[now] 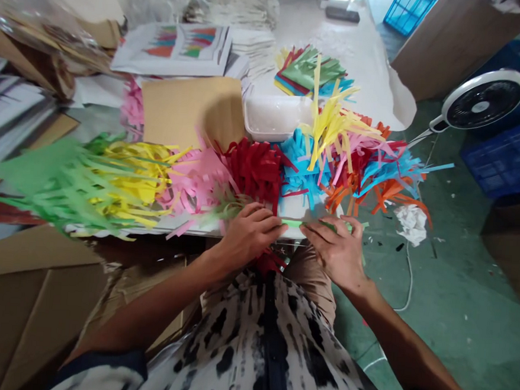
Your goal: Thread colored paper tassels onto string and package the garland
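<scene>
At the table's front edge, my left hand (252, 236) and my right hand (339, 248) are closed on a light green fringed paper strip (292, 223), which looks narrow and rolled between them. Pale green fringe (223, 209) sticks out beyond my left hand. Just behind lie bunches of cut paper fringe: red (256, 174), blue (304, 168) and pink (201, 176). Farther left are yellow fringe (141, 169) and green fringe (65, 175). Loose yellow strips (333, 126) and orange fringe (389, 192) pile up at the right. My fingers partly hide the green strip.
A white plastic tray (274, 119) stands beside a brown cardboard sheet (190, 107). More fringed paper (313, 71) lies farther back. Printed packets (172, 49) sit at back left. A small fan (482, 100) and a blue crate (507, 153) are at the right; crumpled paper (411, 224) is near the edge.
</scene>
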A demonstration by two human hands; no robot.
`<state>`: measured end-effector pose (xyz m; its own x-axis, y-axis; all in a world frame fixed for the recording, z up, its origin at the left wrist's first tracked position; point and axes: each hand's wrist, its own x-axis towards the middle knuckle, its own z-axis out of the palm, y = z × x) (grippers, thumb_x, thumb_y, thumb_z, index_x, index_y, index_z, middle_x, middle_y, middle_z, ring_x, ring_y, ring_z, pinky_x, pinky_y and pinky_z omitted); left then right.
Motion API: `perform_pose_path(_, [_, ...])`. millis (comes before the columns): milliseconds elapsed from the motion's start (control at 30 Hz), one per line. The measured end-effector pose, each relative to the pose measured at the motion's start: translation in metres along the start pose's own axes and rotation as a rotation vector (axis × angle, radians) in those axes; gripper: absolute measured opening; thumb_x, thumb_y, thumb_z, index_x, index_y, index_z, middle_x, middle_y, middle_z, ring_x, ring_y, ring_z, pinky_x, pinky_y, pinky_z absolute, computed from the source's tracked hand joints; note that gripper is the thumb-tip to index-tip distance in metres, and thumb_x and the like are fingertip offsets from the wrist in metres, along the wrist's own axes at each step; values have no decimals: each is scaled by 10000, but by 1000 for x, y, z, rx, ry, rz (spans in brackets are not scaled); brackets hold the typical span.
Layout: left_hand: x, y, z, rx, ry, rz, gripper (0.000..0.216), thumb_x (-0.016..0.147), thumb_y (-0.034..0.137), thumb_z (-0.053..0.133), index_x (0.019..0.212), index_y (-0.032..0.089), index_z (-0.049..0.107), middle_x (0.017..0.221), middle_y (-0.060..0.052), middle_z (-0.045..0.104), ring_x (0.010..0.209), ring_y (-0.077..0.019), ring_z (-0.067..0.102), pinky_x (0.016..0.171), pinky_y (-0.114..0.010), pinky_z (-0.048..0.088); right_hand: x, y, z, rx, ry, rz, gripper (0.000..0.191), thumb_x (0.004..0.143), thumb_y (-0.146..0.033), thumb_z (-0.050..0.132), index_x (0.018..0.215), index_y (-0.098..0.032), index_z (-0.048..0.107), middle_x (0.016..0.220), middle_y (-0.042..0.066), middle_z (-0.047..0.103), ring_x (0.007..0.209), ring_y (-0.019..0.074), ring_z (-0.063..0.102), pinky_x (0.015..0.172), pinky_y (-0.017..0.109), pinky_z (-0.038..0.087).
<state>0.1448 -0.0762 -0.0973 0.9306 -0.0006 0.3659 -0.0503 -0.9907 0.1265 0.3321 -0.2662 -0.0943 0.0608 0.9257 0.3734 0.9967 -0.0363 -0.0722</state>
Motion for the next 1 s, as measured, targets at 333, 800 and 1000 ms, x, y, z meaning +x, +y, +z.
perform_pose_path(333, [-18,-23,-37,134,122,-299,223,891,113,594,890,258,764,920,-7,801,1087,-267,677,1165,-570,353,-10,15,-9,121,21,124,275,935,-163,646,1152,-291,758,1165,-8,809,1215,286,612,1062,510,286])
perform_pose_path(800, [30,3,13,19,-68,-91,103,1017,187,596,971,144,678,976,-77,697,886,-235,586,779,-361,494,21,21,-10,61,-52,64,151,1005,-350,668,1077,-261,767,1041,31,792,1150,277,596,1088,506,260])
perform_pose_path(1000, [30,4,17,-2,-35,-167,151,1046,205,552,972,144,669,953,-75,691,886,-239,574,802,-374,469,22,19,2,50,-54,79,174,1049,-298,587,996,-221,734,973,39,757,1060,250,591,1077,463,275])
